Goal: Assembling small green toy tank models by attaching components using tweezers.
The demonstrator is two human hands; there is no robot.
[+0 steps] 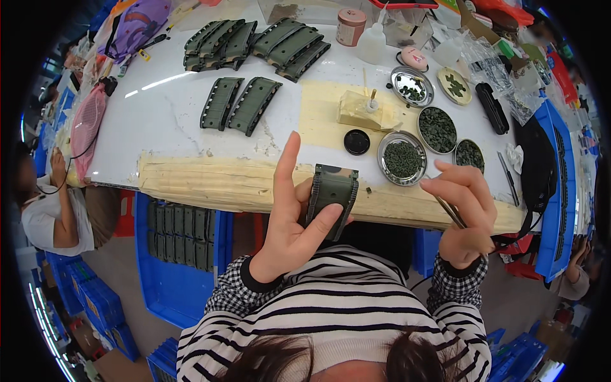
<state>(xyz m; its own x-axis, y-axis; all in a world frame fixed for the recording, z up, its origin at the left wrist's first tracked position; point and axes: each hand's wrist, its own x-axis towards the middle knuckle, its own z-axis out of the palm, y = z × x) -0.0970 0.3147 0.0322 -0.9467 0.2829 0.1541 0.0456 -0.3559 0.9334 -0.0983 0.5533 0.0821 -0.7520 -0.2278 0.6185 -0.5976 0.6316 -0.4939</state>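
Note:
My left hand [287, 234] is closed round a curved dark green part [335, 189] with camouflage patches and ridged black edges, its thumb across the face and index finger raised. The part is held upright over the table's near edge. In my right hand [470, 216], a slim pair of tweezers [453, 210] is pinched; its tips are partly hidden by the fingers. Just beyond that hand, small green bits [402, 159] fill a round metal dish, and darker green pieces [437, 129] fill another. A loose green bit [368, 190] lies on the padded edge.
Several similar curved parts [254, 105] lie at the far left of the table. A taped block [369, 109], a small black dish [357, 142] and a white squeeze bottle [373, 44] stand in the middle. A blue crate [142, 267] of such parts sits below left. People sit either side.

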